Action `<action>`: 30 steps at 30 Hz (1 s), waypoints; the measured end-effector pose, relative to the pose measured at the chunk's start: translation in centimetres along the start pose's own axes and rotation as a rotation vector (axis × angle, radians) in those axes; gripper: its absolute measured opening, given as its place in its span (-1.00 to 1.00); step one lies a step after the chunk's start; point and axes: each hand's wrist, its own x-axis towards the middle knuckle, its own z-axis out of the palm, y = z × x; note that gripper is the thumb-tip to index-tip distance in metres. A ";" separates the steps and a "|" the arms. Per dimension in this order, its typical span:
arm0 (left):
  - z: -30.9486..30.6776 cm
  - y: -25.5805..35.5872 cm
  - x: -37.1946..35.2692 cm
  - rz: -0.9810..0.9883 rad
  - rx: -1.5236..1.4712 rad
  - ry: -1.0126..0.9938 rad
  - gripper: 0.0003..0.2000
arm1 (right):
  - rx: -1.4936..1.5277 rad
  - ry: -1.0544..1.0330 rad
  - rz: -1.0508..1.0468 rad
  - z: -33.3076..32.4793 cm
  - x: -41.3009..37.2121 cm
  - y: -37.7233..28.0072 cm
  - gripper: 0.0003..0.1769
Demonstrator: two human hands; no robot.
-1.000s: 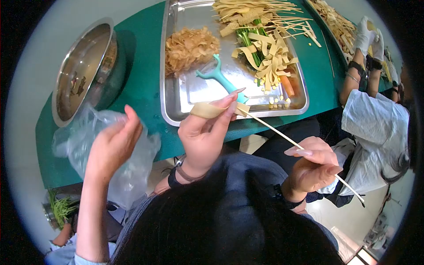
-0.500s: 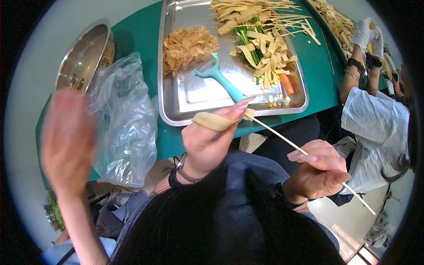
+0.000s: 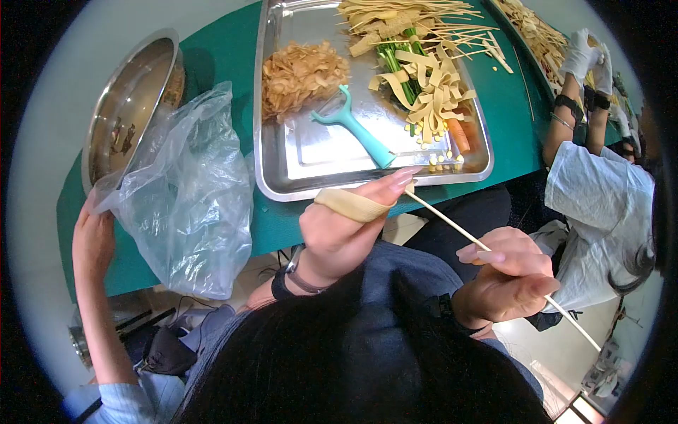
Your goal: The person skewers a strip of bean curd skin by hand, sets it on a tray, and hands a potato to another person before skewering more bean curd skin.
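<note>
My left hand [image 3: 346, 215] pinches a pale flat strip [image 3: 353, 205], which wraps over its fingers, at the upper tip of a thin wooden skewer [image 3: 452, 220]. My right hand [image 3: 512, 274] is closed round the skewer lower down, and the skewer's other end sticks out below it. Just beyond my left hand, a turquoise peeler [image 3: 360, 134] lies in the metal tray [image 3: 267, 185]. Cut strips [image 3: 438, 92], green stalks [image 3: 395, 71], an orange piece [image 3: 458, 136] and a heap of brownish flakes [image 3: 304, 78] are in the tray too.
A co-worker's hand [image 3: 93, 237] holds a clear plastic bag [image 3: 194, 205] at the left, near a metal bowl [image 3: 134, 106]. Skewered strips [image 3: 402, 18] lie at the tray's far end. Another person's gloved hands [image 3: 583, 56] work at upper right. The table [image 3: 226, 49] is green.
The strip and the skewer tip have shifted slightly right in my left hand. The co-worker's hand at the left has moved down and taken hold of the plastic bag, whose edge is now pulled left.
</note>
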 end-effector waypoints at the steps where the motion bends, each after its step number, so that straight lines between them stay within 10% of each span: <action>1: 0.1 -0.1 -0.1 0.014 -0.008 0.000 -0.74 | -0.024 -0.026 0.003 -0.1 0.0 0.0 -0.38; 10: 0.8 -0.3 0.0 -0.225 -0.135 0.122 -0.78 | -0.052 0.062 0.008 -0.6 -0.3 0.8 -0.29; 16: 1.2 0.2 0.6 -0.614 -0.735 0.065 -0.76 | 0.034 0.263 0.012 -1.1 0.2 1.7 -0.26; 30: 0.9 -1.6 0.3 -0.439 -0.570 -0.108 -0.84 | -0.384 0.214 0.376 -3.5 1.5 7.1 -0.45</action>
